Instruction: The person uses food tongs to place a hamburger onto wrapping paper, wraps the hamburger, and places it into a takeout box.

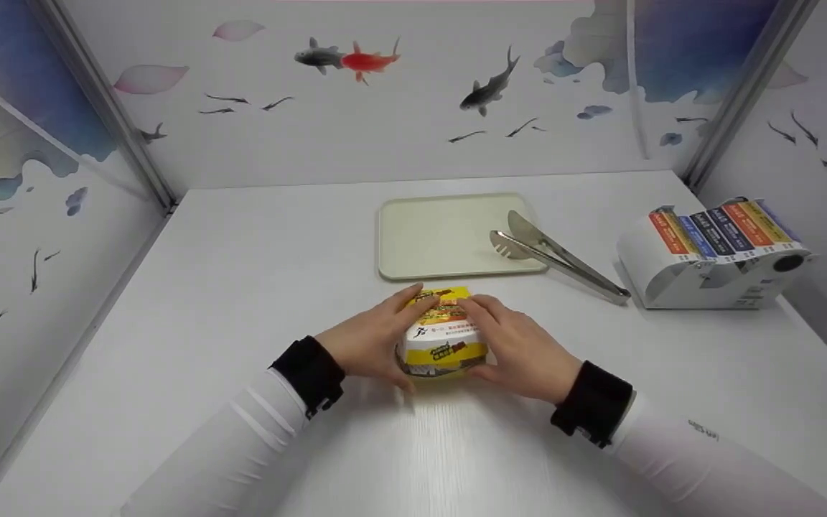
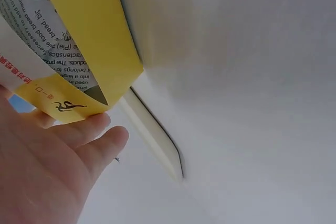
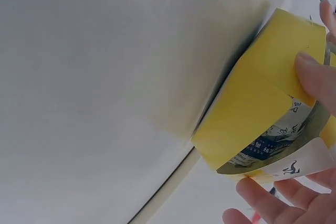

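A small yellow and white paper food box sits on the white table in front of me, with red lettering and a cartoon print. My left hand holds its left side, fingers reaching over the top edge and thumb low near the table. On the opposite side my right hand grips it, fingertips on the top. In the right wrist view the right thumb presses a yellow panel of the box. Print-covered paper shows at an opening in the box in the left wrist view.
Beyond the box lies a cream tray. Metal tongs rest with their heads over its right side and handles on the table. A white dispenser with several coloured label rolls stands at the right. Printed panels enclose the table.
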Demonstrator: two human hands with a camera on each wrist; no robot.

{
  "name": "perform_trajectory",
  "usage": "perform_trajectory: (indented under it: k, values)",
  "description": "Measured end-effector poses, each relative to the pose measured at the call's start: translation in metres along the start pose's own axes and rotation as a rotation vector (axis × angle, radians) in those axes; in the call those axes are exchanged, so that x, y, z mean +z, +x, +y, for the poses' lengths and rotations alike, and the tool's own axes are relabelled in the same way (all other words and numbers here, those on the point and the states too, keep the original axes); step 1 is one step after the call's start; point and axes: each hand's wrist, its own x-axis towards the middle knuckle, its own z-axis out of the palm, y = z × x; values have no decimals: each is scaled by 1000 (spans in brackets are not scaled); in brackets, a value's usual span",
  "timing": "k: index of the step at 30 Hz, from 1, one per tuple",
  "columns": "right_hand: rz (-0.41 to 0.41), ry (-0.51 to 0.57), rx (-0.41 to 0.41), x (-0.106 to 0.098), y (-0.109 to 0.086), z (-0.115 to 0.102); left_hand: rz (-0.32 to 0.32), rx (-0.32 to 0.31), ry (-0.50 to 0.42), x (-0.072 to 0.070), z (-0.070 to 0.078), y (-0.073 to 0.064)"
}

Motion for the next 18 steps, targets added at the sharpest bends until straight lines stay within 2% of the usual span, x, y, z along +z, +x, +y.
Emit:
perform_trajectory:
  k: [5,10,14,18]
  values:
    - [-39,112,59,-3,3,3,49,0,-17,4,0,0]
    - [-24,215,80,-5,8,6,90,-2,-76,7,0,2]
    - [2,278,115,-4,11,11,105,-12,-130,9,1,5]
    - [-11,285,158,-2,14,13,97,-18,-148,11,2,8]
